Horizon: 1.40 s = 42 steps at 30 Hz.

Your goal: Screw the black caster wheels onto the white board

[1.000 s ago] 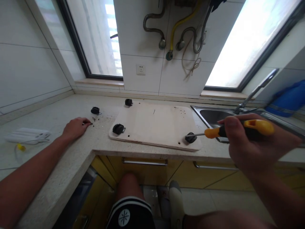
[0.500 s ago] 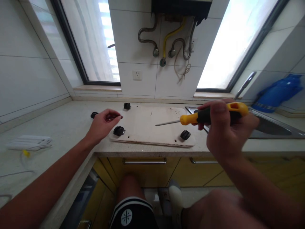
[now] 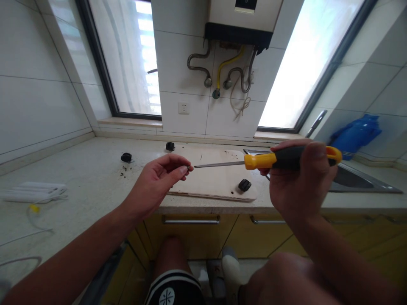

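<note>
Kitchen corner, pale speckled counter (image 3: 79, 178) under two bright windows, a wall heater with hoses above. I note a pale wooden board (image 3: 216, 180) lying flat at the counter's front edge, beside the sink (image 3: 356, 180). One black caster (image 3: 244, 184) sits on the board's near right corner, another (image 3: 170, 146) at its far left corner; a third caster (image 3: 126, 157) lies loose on the counter to the left, near a scatter of small dark bits (image 3: 122, 173).

Left hand (image 3: 159, 182) is raised above the board's left end, thumb and forefinger pinched narrow on what looks like a small screw (image 3: 188, 167); too small to be sure of its type. Right hand (image 3: 297, 182) is wrapped fully round the black-and-yellow handle of a screwdriver (image 3: 270, 160), held level, its tip just beside the screw, nearly touching.

My judgement on doing this well: seat the tip squarely in the screw head, shaft and screw in one line. Keep the right wrist quiet and let the left fingertips bring the screw on. Hold both over the board, so a dropped screw lands there and not down the counter's front. Release the pinch only once the screw sits firm on the tip.

White plastic piece (image 3: 33, 191) and a cable lie well apart, far left.
</note>
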Tool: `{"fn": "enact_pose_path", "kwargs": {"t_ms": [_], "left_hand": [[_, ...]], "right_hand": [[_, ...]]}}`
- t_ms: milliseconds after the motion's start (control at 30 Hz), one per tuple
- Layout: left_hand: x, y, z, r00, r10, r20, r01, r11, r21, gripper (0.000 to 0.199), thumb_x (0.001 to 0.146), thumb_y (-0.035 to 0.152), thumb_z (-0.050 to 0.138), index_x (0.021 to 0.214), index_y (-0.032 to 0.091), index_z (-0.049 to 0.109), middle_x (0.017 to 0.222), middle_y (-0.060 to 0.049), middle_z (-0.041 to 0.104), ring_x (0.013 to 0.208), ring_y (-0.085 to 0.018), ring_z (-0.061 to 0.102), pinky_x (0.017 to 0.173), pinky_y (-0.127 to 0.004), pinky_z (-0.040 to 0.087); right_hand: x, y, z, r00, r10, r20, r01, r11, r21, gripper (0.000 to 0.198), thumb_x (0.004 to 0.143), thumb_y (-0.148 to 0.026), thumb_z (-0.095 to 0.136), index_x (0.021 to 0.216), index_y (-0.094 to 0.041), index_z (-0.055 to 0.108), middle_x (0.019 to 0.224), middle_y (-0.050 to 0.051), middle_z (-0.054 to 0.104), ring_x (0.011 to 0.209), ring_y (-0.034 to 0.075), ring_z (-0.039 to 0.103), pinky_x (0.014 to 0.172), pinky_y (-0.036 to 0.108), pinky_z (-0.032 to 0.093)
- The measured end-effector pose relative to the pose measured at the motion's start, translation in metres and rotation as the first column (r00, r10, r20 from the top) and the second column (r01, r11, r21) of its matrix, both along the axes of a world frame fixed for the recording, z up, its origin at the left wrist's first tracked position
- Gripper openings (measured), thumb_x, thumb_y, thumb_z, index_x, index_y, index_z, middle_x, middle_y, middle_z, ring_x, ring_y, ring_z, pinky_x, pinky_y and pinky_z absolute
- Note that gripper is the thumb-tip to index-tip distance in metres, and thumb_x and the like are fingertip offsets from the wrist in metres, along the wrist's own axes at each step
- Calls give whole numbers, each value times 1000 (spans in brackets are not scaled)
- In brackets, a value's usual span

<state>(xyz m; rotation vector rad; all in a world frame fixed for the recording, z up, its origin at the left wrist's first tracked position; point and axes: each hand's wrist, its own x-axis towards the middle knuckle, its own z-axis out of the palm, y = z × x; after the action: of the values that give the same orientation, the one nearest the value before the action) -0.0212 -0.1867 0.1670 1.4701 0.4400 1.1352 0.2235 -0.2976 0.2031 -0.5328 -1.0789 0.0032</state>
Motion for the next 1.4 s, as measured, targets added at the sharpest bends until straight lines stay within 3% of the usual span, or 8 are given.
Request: {"fn": "enact_pose_path", "kwargs": {"t_ms": [267,500,667,767,900,1033,1200,1400], "left_hand": [[-2,4,-2,999,-35,-31,35,999,-2,19,86,36,101,97,24,91,94,-5,83,87,-16,73,82,-24,63],[-4,10,-8,998,-5,-65,7,999,31,19,87,38,100,99,26,92,97,-6,85,89,-17,75,85,-27,65],[-2,13,-16,992,7,-125,-5,1000,20,25,85,41,102,103,26,93,103,-8,88,95,-20,79,88,-29,66],[1,7,-18,993,23,-119,-23,1000,-2,26,84,42,103,102,25,93,104,-9,88,93,-20,79,88,-31,68],[8,-5,-20,990,77,-118,-80,997,-23,27,79,40,105,97,23,93,96,-9,87,86,-21,79,80,-32,68],[27,-10,-26,992,105,-69,-109,992,-64,30,75,38,107,95,22,92,96,-9,87,87,-21,79,81,-31,69],[72,-8,-27,999,22,-28,-25,994,-109,33,74,35,107,99,21,91,98,-7,86,89,-17,77,90,-30,67],[130,0,-30,985,-172,-6,170,981,-94,36,93,38,90,126,24,85,128,-11,86,117,-24,80,107,-38,64]], "right_hand": [[-5,0,-2,1000,3,-19,-4,998,-57,39,106,-51,75,80,-25,86,75,0,72,53,14,68,39,26,55],[-5,-2,-1,996,17,89,-15,1000,-23,22,99,-39,86,83,-24,87,80,2,75,58,16,70,37,26,59],[4,-14,-2,973,133,191,-102,981,-167,15,98,-37,87,102,-23,88,91,4,75,72,18,74,50,30,69],[15,-20,-1,957,216,194,-174,962,-210,18,93,-41,88,101,-25,88,92,4,72,72,19,74,48,31,66],[32,-28,-2,938,251,237,-172,935,-309,24,90,-51,89,101,-30,85,87,3,73,73,22,74,52,34,66],[46,-34,-9,952,248,182,-172,919,-354,24,92,-52,88,100,-29,83,89,3,74,71,21,76,52,34,68],[67,-36,-17,982,180,54,-155,939,-307,23,91,-47,88,95,-25,82,91,2,73,70,17,75,51,29,66],[102,-53,-22,997,-60,-57,42,957,-288,21,87,-47,84,86,-27,79,89,0,69,63,15,69,47,28,60]]}}
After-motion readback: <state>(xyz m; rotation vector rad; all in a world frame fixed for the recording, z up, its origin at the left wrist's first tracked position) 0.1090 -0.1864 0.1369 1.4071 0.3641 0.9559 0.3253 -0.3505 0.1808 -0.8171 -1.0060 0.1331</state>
